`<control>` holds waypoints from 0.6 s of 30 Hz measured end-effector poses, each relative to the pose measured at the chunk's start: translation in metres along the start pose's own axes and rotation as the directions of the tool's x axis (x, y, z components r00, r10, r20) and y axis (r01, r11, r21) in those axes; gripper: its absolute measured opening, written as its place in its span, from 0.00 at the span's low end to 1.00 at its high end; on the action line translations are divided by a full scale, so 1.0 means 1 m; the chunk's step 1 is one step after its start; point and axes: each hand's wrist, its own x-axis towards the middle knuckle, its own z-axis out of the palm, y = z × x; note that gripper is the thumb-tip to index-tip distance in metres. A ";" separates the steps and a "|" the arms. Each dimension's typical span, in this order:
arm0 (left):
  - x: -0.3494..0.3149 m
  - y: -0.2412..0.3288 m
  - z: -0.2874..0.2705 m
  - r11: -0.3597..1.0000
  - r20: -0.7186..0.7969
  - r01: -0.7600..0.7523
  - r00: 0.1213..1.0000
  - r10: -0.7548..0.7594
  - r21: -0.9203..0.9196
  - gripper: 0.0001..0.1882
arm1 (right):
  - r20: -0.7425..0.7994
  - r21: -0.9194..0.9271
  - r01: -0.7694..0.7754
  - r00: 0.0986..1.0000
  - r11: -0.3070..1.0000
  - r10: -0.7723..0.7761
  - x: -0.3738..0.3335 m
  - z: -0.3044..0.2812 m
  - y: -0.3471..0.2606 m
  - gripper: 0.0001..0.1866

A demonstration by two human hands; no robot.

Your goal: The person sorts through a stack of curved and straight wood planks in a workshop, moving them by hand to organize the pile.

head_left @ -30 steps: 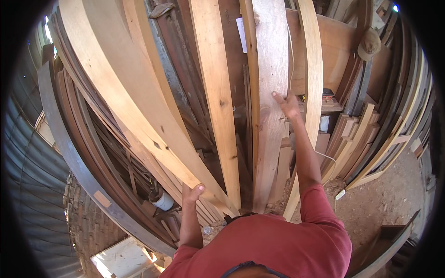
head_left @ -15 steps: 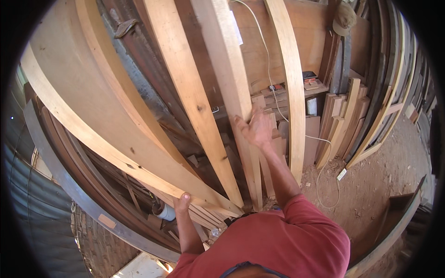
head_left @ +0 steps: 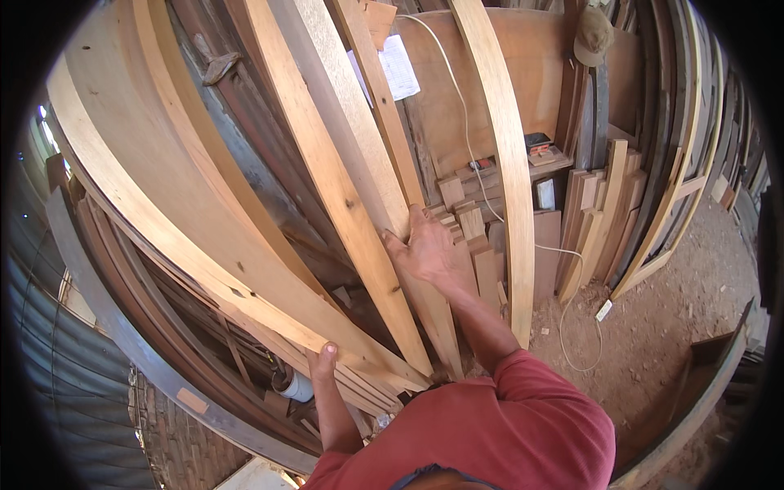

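Note:
My left hand [head_left: 323, 361] grips the near edge of a wide pale board [head_left: 175, 163], its thumb on top and its other fingers hidden behind the wood. My right hand [head_left: 426, 251] is wrapped round a long upright plank [head_left: 347, 114], thumb on the left side and fingers on the right. Just left of that plank leans another pale plank [head_left: 331, 184] with dark knots, touched by neither hand. A narrower wooden strip [head_left: 380, 106] stands close along the right of the gripped plank. Farther right, a separate light plank [head_left: 506, 131] stands upright.
A white cable [head_left: 465, 98] runs down to a socket block [head_left: 603, 310] on the dusty floor. Short wood offcuts [head_left: 600, 212] stand in a stack on the right. A cap [head_left: 593, 37] hangs behind. A curved-looking metal beam [head_left: 122, 327] lies at left, near a bucket [head_left: 296, 387].
My right hand has moved left with its plank, closer to the knotted plank. The narrow strip and a paper sheet behind it now show. My left hand stays on the wide board.

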 end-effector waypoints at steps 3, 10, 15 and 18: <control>0.002 -0.003 -0.006 0.996 0.013 -0.088 0.996 0.088 0.014 0.50 | -0.025 -0.012 0.014 1.000 1.000 -0.014 0.008 0.014 0.003 0.27; -0.005 -0.001 -0.006 0.998 0.010 -0.017 1.000 0.017 0.061 0.50 | -0.185 -0.105 0.053 0.980 0.993 -0.071 0.019 0.021 0.020 0.25; -0.003 0.003 0.001 0.997 0.036 -0.069 0.997 0.068 0.024 0.52 | -0.111 -0.089 -0.025 0.994 0.996 0.015 0.011 0.001 0.035 0.27; -0.010 -0.021 -0.033 0.998 -0.031 -0.066 0.997 0.065 -0.019 0.52 | -0.050 0.035 0.021 0.999 0.999 -0.019 -0.011 -0.018 0.028 0.27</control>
